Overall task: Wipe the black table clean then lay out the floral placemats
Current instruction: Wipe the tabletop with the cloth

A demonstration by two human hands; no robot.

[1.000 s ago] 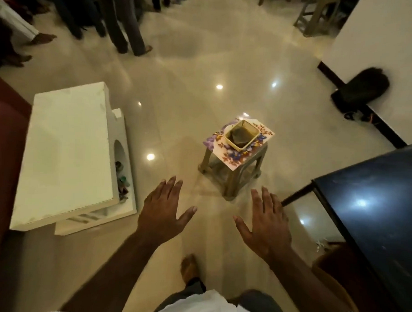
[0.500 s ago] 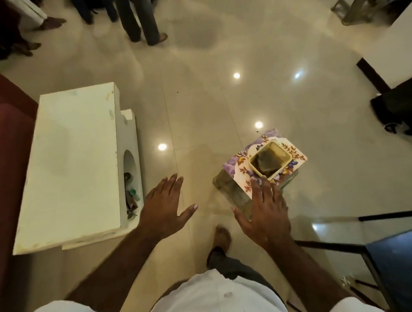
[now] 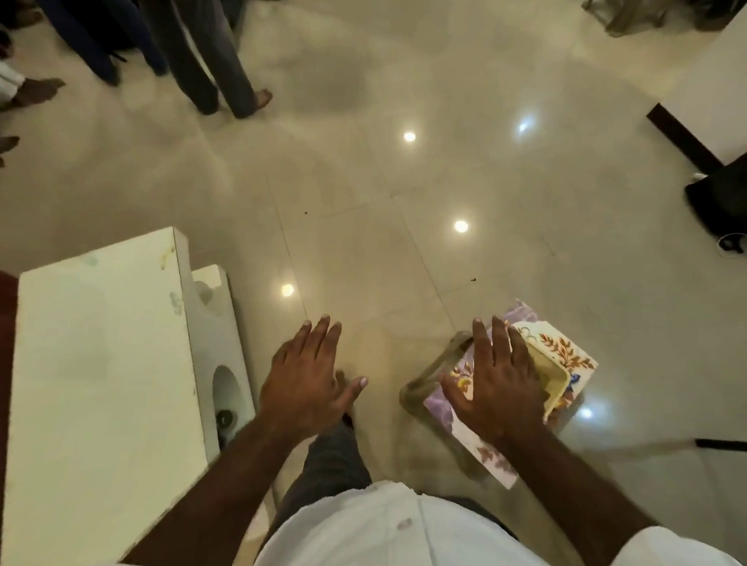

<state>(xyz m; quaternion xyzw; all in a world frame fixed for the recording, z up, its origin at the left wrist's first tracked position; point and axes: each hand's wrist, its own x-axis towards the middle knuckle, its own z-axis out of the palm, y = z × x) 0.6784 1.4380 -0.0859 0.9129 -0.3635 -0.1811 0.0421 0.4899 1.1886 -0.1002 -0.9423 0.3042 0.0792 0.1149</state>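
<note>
Floral placemats [image 3: 568, 353] with purple and orange flowers lie stacked on a small stool [image 3: 423, 390] low on the right. A cream square bowl [image 3: 552, 380] sits on top of them, mostly covered by my right hand [image 3: 495, 384]. That hand hovers flat over the stack with fingers spread; whether it touches anything is not clear. My left hand [image 3: 313, 378] is open in the air to the left of the stool, above the floor. Of the black table only a thin dark bar [image 3: 726, 444] shows at the right edge.
A white low table [image 3: 101, 392] stands close on my left, with small bottles in its side opening. Several people's legs [image 3: 202, 48] stand at the far left. A dark bag [image 3: 734, 202] lies by the wall on the right. Glossy tiled floor lies between.
I have stepped towards the stool, which now sits right under my right hand. The black table has slid out of view to the right. Both hands stayed open.
</note>
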